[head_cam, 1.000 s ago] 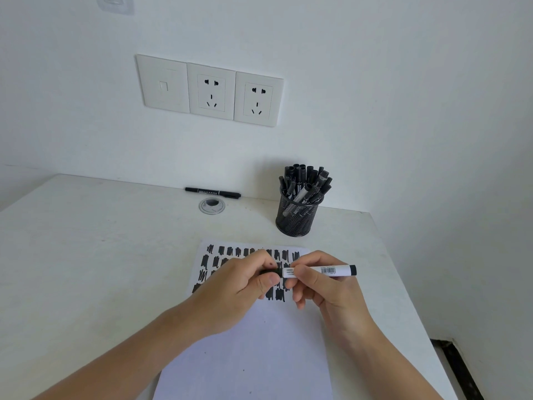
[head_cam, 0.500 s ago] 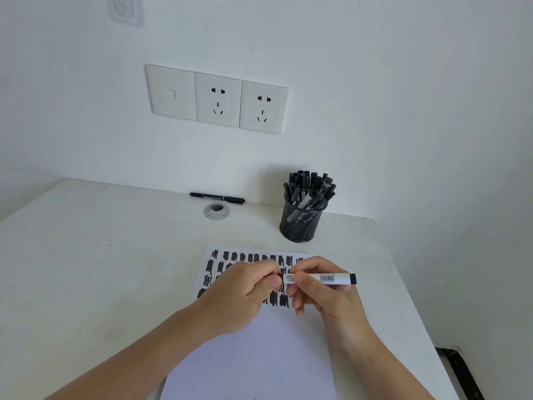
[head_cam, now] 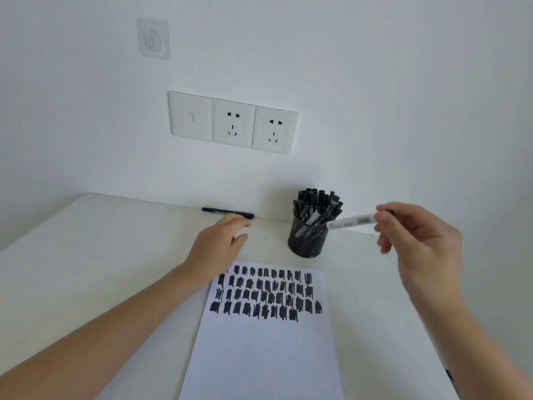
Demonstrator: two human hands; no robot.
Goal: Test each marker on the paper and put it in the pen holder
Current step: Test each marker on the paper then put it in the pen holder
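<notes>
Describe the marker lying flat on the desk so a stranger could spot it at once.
Find the three wall plates; below them runs the back edge of the desk. A black marker lies flat along that edge, just past the left hand. Unlike the markers standing in the mesh holder to its right, or the white marker in the right hand, it lies alone.

A white desk (head_cam: 86,255) meets a pale wall (head_cam: 403,82) bearing three socket plates (head_cam: 233,122) and a clear hook (head_cam: 153,37).
</notes>
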